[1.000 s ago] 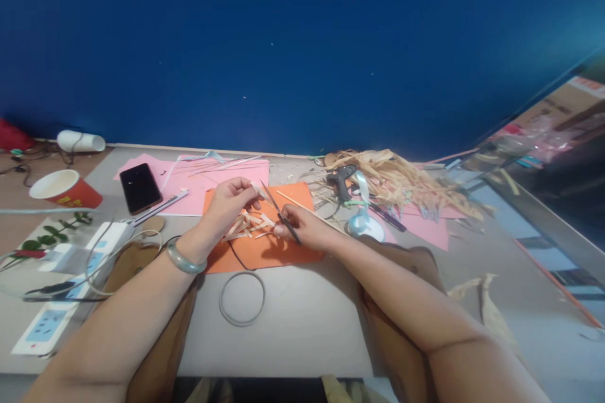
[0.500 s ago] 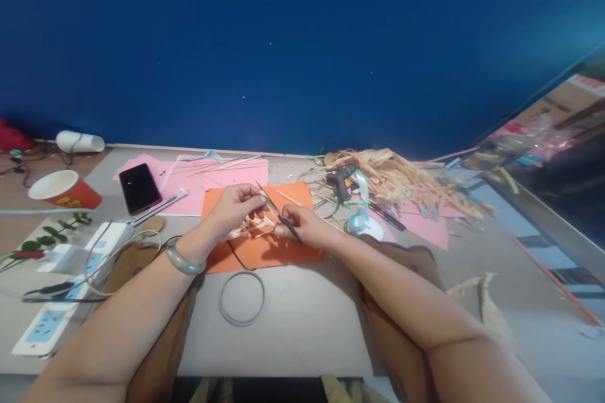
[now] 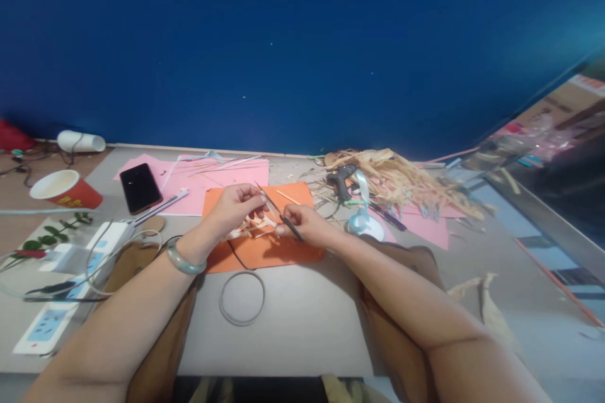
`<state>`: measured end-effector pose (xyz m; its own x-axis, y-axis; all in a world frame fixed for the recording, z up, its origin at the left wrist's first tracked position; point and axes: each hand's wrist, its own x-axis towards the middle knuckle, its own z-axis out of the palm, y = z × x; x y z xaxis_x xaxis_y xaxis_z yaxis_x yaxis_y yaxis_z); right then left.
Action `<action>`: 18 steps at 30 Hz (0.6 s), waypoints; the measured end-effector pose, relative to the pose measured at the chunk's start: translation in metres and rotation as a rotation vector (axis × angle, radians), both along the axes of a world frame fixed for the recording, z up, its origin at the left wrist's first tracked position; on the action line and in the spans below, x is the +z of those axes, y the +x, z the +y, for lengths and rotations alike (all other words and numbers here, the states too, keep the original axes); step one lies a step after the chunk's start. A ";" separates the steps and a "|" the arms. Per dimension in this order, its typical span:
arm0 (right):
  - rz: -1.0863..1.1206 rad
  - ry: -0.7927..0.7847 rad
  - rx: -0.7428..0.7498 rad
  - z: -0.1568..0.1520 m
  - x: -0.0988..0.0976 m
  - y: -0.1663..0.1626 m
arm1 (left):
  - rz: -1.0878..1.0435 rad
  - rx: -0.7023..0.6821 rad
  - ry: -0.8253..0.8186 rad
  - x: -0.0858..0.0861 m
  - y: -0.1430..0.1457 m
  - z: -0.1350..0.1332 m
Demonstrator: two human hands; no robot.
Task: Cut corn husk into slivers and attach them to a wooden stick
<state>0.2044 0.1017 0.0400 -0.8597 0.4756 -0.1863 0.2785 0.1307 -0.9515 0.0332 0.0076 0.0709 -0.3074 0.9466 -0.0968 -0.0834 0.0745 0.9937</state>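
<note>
Both hands are together over an orange sheet [image 3: 269,255]. My right hand [image 3: 305,225] is closed around a slim, dark, pointed tool [image 3: 290,225]; its tip points up and left, and I cannot make out its exact kind. My left hand [image 3: 237,204], with a bracelet at the wrist, is closed, thumb against fingers near the tool's tip. What it pinches is too small to name. Pale strips [image 3: 258,227] lie between and below the hands, partly hidden by the fingers. Another thin pale stick [image 3: 287,198] lies on the orange sheet beyond the right hand.
To the right are a glue gun [image 3: 341,181], a ribbon roll [image 3: 366,225] and a heap of dry tan fibres [image 3: 401,179]. Leftward stand a phone [image 3: 140,188], paper cup [image 3: 85,192] and power strip [image 3: 45,327] with cables. A wire ring [image 3: 242,322] lies in front.
Almost nothing differs. Both hands keep their place and grip, and the whole view has shifted very slightly.
</note>
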 end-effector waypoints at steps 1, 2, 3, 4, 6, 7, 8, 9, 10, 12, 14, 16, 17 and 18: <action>0.002 -0.001 -0.002 0.000 -0.001 0.000 | -0.001 0.003 0.002 0.000 0.000 0.000; 0.004 -0.003 -0.005 0.001 -0.002 0.000 | -0.002 0.003 0.004 0.000 0.000 0.000; 0.004 -0.006 -0.008 0.001 -0.003 0.000 | -0.003 0.003 0.006 0.000 0.000 0.000; 0.003 -0.010 -0.010 0.001 -0.003 0.001 | -0.005 0.003 0.007 0.000 0.000 0.000; 0.009 -0.012 -0.019 0.001 -0.004 0.001 | -0.006 0.004 0.001 0.000 0.001 0.000; 0.014 -0.014 -0.024 0.001 -0.004 0.001 | -0.004 0.007 -0.004 0.000 0.001 0.000; 0.019 -0.016 -0.030 0.000 -0.003 0.000 | 0.000 0.012 -0.009 0.001 0.001 -0.001; 0.022 -0.020 -0.037 0.000 -0.003 0.000 | 0.005 0.016 -0.013 0.001 0.001 -0.001; 0.028 -0.027 -0.050 -0.001 -0.002 -0.001 | 0.009 0.017 -0.018 0.001 0.001 -0.001; 0.052 -0.047 -0.092 -0.002 0.000 -0.002 | 0.010 0.009 -0.027 0.002 0.001 -0.001; 0.108 -0.081 -0.157 -0.003 0.002 -0.003 | 0.001 -0.012 -0.033 0.000 0.002 -0.001; 0.184 -0.110 -0.225 -0.002 0.003 -0.004 | -0.019 -0.045 -0.040 -0.003 0.003 0.000; 0.218 -0.121 -0.252 -0.002 0.004 -0.004 | -0.024 -0.065 -0.051 -0.005 0.004 0.000; 0.250 -0.127 -0.273 -0.002 0.004 -0.004 | -0.017 -0.088 -0.068 -0.007 0.005 0.001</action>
<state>0.2002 0.1001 0.0442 -0.7308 0.6801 -0.0590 0.0443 -0.0390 -0.9983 0.0381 0.0081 0.0637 -0.2207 0.9610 -0.1664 -0.0907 0.1496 0.9846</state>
